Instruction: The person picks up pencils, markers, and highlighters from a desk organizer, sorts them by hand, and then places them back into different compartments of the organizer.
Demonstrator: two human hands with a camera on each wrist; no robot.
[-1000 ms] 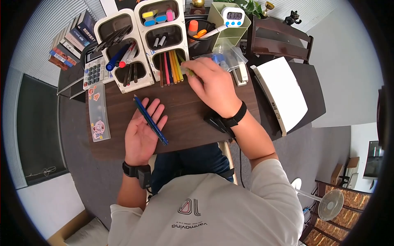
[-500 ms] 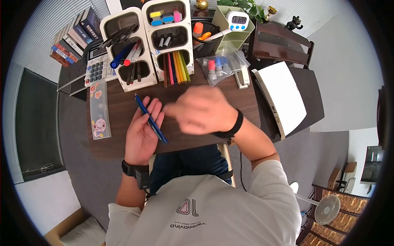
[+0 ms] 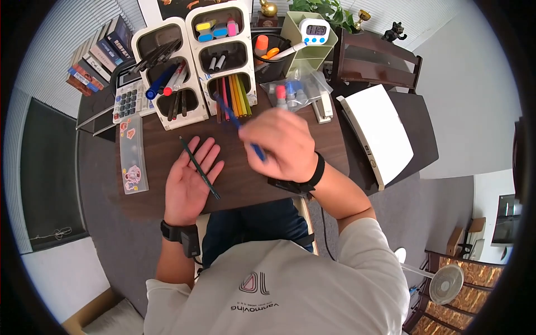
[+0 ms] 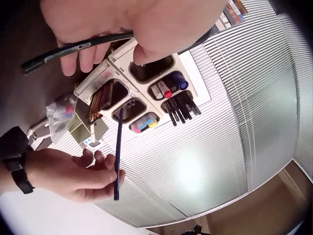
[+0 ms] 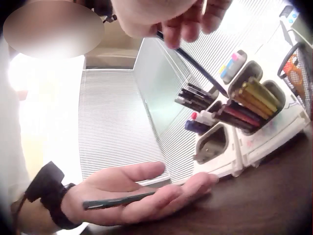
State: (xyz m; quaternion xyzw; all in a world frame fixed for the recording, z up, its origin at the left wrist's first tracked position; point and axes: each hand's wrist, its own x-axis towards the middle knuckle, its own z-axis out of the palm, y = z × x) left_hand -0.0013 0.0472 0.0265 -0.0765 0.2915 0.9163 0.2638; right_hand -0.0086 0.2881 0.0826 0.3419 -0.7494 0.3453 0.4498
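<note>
My left hand (image 3: 181,187) lies palm up over the near part of the table, fingers spread. Across its palm and fingers rests a dark green pencil (image 3: 199,168). To the right, my right hand (image 3: 282,145) pinches a blue pencil (image 4: 118,147) between thumb and fingers. The far end of that pencil points at the lower right compartment of a white pen organizer (image 3: 259,92), overlapping it in the head view. Several coloured pencils (image 3: 240,97) in yellow, orange, red and brown stand in that compartment.
Other compartments hold highlighters (image 3: 220,29), markers (image 3: 176,79) and black pens. A bag of small bottles (image 3: 301,92), a stapler (image 3: 323,107) and a mesh cup (image 3: 272,68) are at right. A stickered pencil case (image 3: 132,159) and a calculator (image 3: 128,100) lie left.
My right hand came from the pencil compartment to my left palm, took the blue pencil from it, and moved back right and up toward the organizer. The dark green pencil stayed on the left palm.
</note>
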